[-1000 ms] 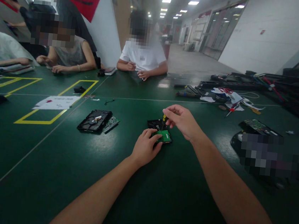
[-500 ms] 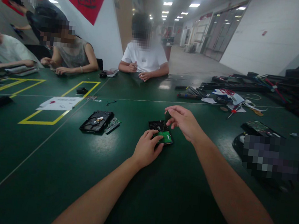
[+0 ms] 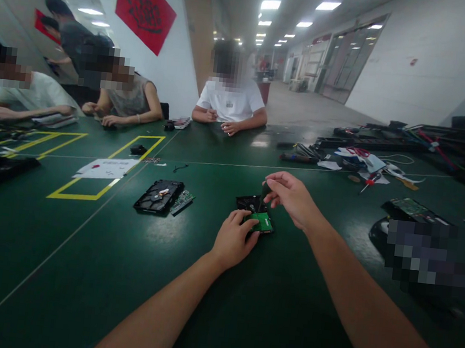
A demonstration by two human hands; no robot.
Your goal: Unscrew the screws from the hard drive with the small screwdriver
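A hard drive (image 3: 248,202) with a green circuit board (image 3: 263,222) facing up lies on the green table in front of me. My left hand (image 3: 232,237) rests on its left and near side, fingers bent over the board's edge and holding it against the table. Pinched in the fingers of my right hand (image 3: 290,198) is a dark-handled screwdriver (image 3: 266,190), upright over the drive with its shaft pointing down at the board. Its tip is too small to make out. To the left lies a second black hard drive (image 3: 159,195), with a loose circuit board (image 3: 182,202) against its right side.
A white paper (image 3: 106,168) lies across yellow tape (image 3: 74,197) at left. Tools, cables and a red screwdriver (image 3: 370,182) are heaped at the far right. A dark blurred object (image 3: 380,231) and another circuit board (image 3: 414,208) sit nearer right. Several people sit across the table.
The whole view has shifted, so things appear slightly lower and further right. Both hands keep the same hold on the hard drive and screwdriver.
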